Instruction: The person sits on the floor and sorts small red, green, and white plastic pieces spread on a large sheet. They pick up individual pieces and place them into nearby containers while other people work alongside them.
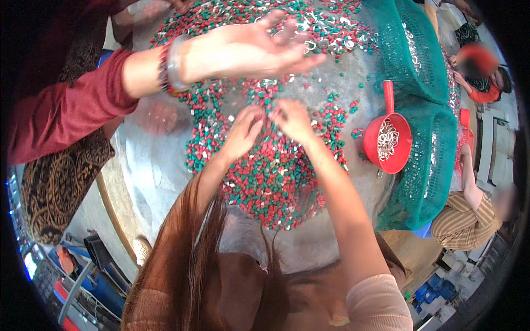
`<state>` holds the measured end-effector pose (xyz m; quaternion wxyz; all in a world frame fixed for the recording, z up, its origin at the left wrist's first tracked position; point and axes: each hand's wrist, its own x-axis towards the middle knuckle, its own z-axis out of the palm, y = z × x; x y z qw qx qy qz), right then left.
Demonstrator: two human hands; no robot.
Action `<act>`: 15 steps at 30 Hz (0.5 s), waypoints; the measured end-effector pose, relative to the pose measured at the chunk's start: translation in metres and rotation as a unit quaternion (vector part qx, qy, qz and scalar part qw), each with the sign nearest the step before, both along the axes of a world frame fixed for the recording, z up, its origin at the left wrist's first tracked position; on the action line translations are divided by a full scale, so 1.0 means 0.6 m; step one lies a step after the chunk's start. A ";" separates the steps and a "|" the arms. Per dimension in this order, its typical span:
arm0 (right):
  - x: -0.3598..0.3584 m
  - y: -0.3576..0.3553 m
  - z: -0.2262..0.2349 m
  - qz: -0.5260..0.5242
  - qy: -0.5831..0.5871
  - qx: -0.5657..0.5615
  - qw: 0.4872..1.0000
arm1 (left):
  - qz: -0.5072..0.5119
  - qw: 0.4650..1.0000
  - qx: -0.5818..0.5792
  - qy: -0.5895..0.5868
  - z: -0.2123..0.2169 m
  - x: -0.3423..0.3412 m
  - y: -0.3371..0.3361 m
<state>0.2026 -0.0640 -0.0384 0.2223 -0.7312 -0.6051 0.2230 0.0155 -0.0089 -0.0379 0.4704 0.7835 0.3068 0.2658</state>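
A heap of small red, green and white pieces (270,190) is spread over a grey sheet-covered table. At the upper middle of this heap, my left hand (245,132) has its fingers bent and its thumb apart from them, with nothing visible in it. Close beside it, my right hand (293,118) is among the pieces, its fingertips smeared by motion, so whatever they may hold is hidden. Another person's arm in a maroon sleeve (72,110) reaches in from the left. That person's open hand (259,52), blurred, hangs above the far pieces.
Right of the heap, a red plastic scoop (388,99) holds several metal loops (388,140). Green mesh bags (425,182) with shiny metal pieces line the table's right side. More loose pieces and white loops (320,27) lie at the far end. Two people work beyond the bags.
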 end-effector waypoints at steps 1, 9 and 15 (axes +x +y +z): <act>-0.011 -0.016 0.037 0.054 0.054 -0.063 0.995 | -0.030 0.993 -0.105 0.041 0.013 -0.017 -0.004; 0.136 0.012 0.131 0.229 0.235 -0.304 0.894 | -0.051 0.997 0.008 0.051 0.064 -0.005 0.116; 0.354 0.119 0.045 -0.194 0.028 0.018 0.980 | -0.092 0.937 0.253 0.221 0.000 0.094 0.129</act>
